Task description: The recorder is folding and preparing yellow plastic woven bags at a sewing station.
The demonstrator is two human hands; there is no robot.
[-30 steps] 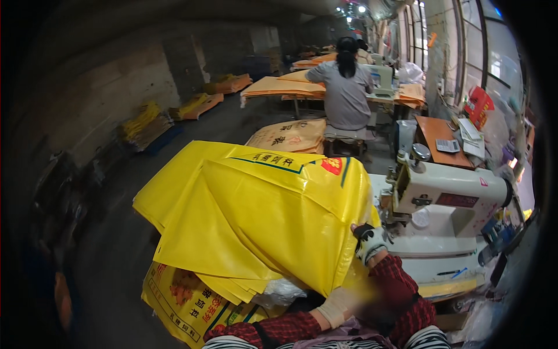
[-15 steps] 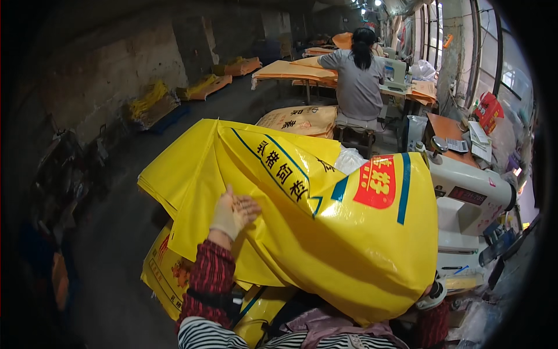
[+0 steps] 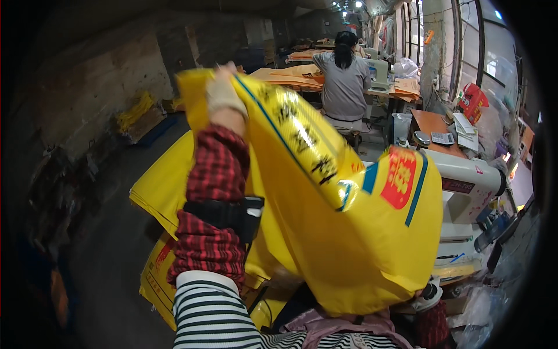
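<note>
My left hand [image 3: 224, 93], in a pale glove with a red plaid sleeve, is raised high and grips the top edge of a large yellow woven bag [image 3: 349, 244]. The bag has dark lettering, blue stripes and a red patch, and it drapes down and to the right across my lap. My right hand [image 3: 428, 294] shows only as a pale glove cuff at the bag's lower right edge. Its fingers are hidden behind the bag.
A stack of more yellow bags [image 3: 160, 192] lies below on the left. A white sewing machine [image 3: 468, 180] stands close on the right. Another person [image 3: 346, 81] sits at a far table, back turned. A brown table [image 3: 430, 122] holds a calculator. Dark floor runs along the left.
My left hand has lifted the bag's edge from chest height to well above my head. The bag has swung up and turned, and its printed side faces right.
</note>
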